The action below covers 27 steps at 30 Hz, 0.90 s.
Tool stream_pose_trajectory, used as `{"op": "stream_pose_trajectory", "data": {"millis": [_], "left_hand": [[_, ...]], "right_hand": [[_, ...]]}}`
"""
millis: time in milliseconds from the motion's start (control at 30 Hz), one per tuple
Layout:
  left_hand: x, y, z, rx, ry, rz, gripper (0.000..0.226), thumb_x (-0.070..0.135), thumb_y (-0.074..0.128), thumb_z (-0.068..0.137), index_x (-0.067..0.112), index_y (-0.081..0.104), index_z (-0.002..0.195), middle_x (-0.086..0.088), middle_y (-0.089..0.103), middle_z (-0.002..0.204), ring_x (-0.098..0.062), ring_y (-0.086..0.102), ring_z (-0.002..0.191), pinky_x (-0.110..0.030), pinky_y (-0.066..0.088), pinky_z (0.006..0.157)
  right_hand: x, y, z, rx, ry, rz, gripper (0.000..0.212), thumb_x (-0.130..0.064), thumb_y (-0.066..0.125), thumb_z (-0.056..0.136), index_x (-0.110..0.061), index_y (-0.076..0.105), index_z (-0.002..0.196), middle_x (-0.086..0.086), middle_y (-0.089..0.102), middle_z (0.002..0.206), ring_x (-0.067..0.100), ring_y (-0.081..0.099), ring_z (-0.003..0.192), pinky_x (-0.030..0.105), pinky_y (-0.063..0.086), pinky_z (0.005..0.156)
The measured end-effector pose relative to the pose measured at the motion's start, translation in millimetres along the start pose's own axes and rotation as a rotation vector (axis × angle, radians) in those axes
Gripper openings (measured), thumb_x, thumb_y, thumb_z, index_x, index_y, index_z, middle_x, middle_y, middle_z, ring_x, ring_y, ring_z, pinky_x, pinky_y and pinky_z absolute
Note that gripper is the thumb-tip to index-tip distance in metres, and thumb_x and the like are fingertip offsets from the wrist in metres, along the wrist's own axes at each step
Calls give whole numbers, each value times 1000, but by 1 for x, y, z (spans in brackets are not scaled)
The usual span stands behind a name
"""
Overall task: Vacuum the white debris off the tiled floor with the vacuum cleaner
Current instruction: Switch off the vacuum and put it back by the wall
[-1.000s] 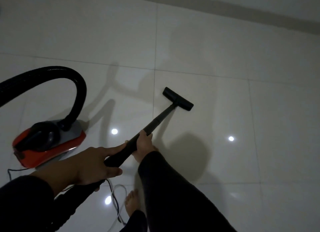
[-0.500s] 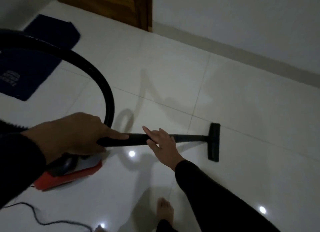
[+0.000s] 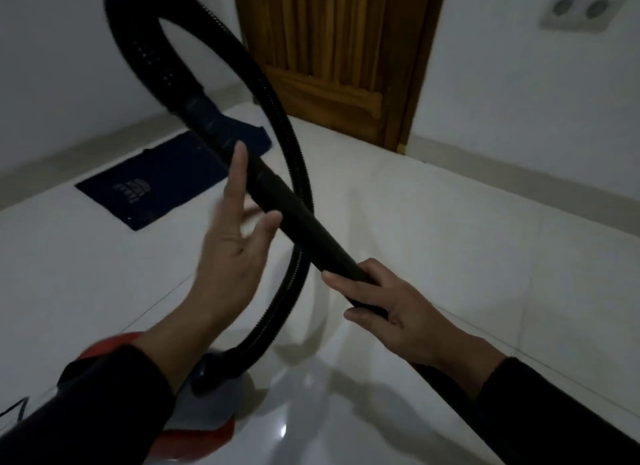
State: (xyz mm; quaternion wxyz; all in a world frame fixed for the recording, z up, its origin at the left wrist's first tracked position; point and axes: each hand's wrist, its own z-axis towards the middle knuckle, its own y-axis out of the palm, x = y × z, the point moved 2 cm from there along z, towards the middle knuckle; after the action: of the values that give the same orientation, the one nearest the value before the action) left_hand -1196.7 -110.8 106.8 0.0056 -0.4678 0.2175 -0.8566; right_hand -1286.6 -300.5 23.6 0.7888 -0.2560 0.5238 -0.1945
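Observation:
The black vacuum wand (image 3: 298, 218) slants across the middle of the head view, lifted off the floor. My right hand (image 3: 391, 308) is closed around its lower part. My left hand (image 3: 228, 242) is open beside the wand, fingers spread, with the fingertips and thumb just touching it. The ribbed black hose (image 3: 294, 145) loops up from the wand's upper end and down to the red and grey vacuum body (image 3: 204, 412) on the floor under my left arm. The floor nozzle is out of view. I see no white debris on the glossy white tiled floor (image 3: 450, 229).
A dark blue mat (image 3: 156, 184) lies on the floor by the left wall. A wooden door (image 3: 332, 48) stands behind the hose. A double wall socket (image 3: 578, 10) sits at the upper right. A thin power cord (image 3: 14, 409) shows at the lower left edge.
The wand has come up off the floor and swung across me. My left hand let go of the handle and now hovers open. My right hand now grips the wand. The view turned towards the door.

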Motion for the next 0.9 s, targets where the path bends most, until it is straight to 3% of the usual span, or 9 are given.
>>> {"op": "stream_pose_trajectory", "data": {"millis": [67,100,167,267,367,433,533,733,900], "left_hand": [[-11,1,-9,-111,-63,-340,77,12,46,96,66,2,130,0,55,130,-12,63,110,-23,53,87],[-15,-5,-14,-117,-48,-377,81,7,46,96,65,1,129,-8,52,134,-14,64,109,-23,55,82],[-16,-17,-16,-109,-19,-415,85,1,46,94,60,-1,135,-6,46,140,-13,65,108,-21,55,78],[-22,-53,-31,-67,5,-415,86,-1,45,95,50,-3,143,4,40,143,-12,65,108,-22,55,77],[-28,-104,-43,-30,-4,-373,86,-2,45,95,44,-8,145,7,35,144,-12,64,109,-22,55,79],[-39,-141,-50,-12,-7,-331,87,-3,45,95,43,-9,145,0,35,148,-13,65,107,-22,55,80],[-64,-190,-68,37,-36,-292,87,-2,46,95,43,-9,146,-9,36,148,-13,68,99,-21,55,79],[-125,-249,-117,203,-207,-294,88,-1,48,94,49,-5,143,-5,58,128,-14,69,93,-19,55,78],[-172,-260,-140,284,-290,-306,86,3,50,95,50,-4,143,-3,68,105,-18,70,94,-19,54,81]], "right_hand": [[1,13,4,-7,-46,7,55,-30,53,93,-52,40,141,-11,46,98,6,51,81,9,39,77],[-1,21,6,-14,-66,0,55,-32,53,93,-55,39,141,-10,46,97,6,51,81,8,39,77],[-6,27,13,-39,-75,-8,55,-37,52,92,-60,36,140,-13,46,95,6,52,81,9,42,76],[-32,60,30,-58,-139,1,54,-38,53,91,-60,37,138,-25,48,93,1,56,80,9,43,75],[-65,100,51,-28,-165,-2,55,-43,55,88,-69,38,132,-12,56,99,7,57,84,9,43,78],[-83,129,67,-32,-172,-12,54,-48,56,86,-71,36,131,0,60,108,11,59,95,9,44,87],[-100,176,93,-69,-198,-49,55,-50,55,86,-67,35,134,-14,57,107,1,57,94,6,41,87],[-111,257,122,-242,-199,-95,54,-45,61,87,-69,41,130,-10,57,118,0,58,110,11,44,95],[-98,298,132,-235,-310,-382,51,-53,48,86,-56,40,136,-5,62,104,12,53,91,24,47,77]]}}
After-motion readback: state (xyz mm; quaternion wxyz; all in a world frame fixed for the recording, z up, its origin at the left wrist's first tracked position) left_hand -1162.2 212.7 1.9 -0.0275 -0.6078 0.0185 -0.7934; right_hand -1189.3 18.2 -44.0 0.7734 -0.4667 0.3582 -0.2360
